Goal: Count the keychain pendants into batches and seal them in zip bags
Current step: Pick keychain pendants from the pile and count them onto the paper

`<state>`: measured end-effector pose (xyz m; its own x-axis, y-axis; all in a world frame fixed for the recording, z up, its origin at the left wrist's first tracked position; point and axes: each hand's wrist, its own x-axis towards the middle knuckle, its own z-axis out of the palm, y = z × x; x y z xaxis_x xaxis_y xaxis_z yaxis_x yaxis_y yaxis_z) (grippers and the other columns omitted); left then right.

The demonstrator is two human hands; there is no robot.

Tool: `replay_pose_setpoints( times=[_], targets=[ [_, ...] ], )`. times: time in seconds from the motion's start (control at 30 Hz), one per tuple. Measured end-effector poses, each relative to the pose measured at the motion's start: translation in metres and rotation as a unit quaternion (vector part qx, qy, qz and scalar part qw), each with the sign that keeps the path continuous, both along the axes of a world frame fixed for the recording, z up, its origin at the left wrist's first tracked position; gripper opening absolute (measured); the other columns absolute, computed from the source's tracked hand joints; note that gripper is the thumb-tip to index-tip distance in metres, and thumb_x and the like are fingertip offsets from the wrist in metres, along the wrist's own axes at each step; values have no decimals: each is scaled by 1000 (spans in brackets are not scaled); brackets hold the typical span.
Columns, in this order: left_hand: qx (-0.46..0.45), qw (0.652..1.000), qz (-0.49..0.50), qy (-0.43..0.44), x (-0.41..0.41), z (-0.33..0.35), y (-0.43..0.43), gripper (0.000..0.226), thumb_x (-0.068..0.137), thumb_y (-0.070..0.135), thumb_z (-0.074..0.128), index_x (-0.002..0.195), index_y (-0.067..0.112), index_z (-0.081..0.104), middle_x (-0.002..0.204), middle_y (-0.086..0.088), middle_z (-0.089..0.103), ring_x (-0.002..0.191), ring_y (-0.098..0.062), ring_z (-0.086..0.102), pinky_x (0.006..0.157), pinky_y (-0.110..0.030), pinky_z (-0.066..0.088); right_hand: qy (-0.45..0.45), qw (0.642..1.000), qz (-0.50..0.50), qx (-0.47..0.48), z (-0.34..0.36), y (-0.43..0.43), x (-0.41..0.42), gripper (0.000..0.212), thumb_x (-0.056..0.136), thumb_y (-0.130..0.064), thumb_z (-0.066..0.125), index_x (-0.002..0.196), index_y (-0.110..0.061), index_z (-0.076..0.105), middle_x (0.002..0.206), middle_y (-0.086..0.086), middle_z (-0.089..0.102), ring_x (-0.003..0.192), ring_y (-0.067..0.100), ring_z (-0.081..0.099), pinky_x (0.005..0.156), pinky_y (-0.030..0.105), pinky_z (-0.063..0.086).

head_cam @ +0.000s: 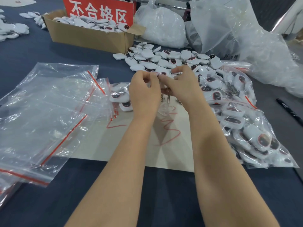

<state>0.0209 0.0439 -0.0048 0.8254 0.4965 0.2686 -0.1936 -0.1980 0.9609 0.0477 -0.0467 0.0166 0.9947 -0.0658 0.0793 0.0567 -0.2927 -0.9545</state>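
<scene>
You have bare dark table (49, 53) nearest you; both flanks are crowded with bags. Your left hand (144, 94) and right hand (182, 86) meet above the far edge of a pale sheet (172, 154) scrawled in red, fingers curled round a bunch of pendants (161, 75) with clasps dangling beneath. Just beyond lies the loose pile (164, 58). Empty zip bags (41, 112) lie stacked at your left, and a part-filled bag (118, 99) sits beside your left hand. Filled bags (237, 115) heap at your right, with a marker (290, 112) past them. A cardboard box (88, 36) with a red sign (98, 10) holds more pendants.
</scene>
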Motion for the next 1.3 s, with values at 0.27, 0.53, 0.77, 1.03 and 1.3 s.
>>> replay_pose_setpoints(
  times=[0.27, 0.53, 0.77, 1.03, 1.3],
  targets=[
    [51, 996, 7, -69, -3, -2, -5, 9, 92, 17, 53, 90, 11, 60, 92, 2, 60, 81, -9, 53, 74, -17, 41, 17, 984, 173, 26, -3, 2, -5, 26, 90, -2, 57, 73, -17, 70, 64, -2, 65, 67, 16, 57, 65, 25, 46],
    [104, 990, 3, -97, -5, -1, -8, 8, 91, 14, 54, 87, 9, 59, 85, 8, 54, 79, -9, 51, 71, -12, 38, -26, 985, 127, -114, -11, 10, -4, 37, 90, -3, 49, 60, -23, 57, 51, -16, 57, 52, -4, 50, 58, 17, 39],
    [20, 998, 13, -59, -2, -1, -3, 11, 93, 18, 52, 83, 17, 55, 84, 6, 59, 79, -8, 53, 71, -11, 39, -24, 992, 91, -84, -9, 8, 2, 37, 91, -10, 51, 63, -26, 69, 68, -3, 65, 64, 10, 55, 69, 29, 42],
    [-17, 999, 28, -17, 0, -6, -3, 17, 95, 22, 51, 79, 20, 49, 83, 5, 57, 82, -14, 53, 71, -17, 37, -1, 917, -47, -397, -33, 24, 52, 29, 99, -26, 46, 119, -27, 66, 160, 3, 20, 147, 30, 5, 119, 42, 10],
    [-30, 999, 34, -8, 2, -8, -4, 13, 96, 23, 51, 85, 17, 51, 88, 3, 60, 85, -11, 54, 70, -12, 35, 59, 910, -28, -409, -44, 35, 76, 48, 98, -43, 34, 139, -22, 47, 161, -5, 11, 148, 30, -7, 116, 58, -4]
  ],
)
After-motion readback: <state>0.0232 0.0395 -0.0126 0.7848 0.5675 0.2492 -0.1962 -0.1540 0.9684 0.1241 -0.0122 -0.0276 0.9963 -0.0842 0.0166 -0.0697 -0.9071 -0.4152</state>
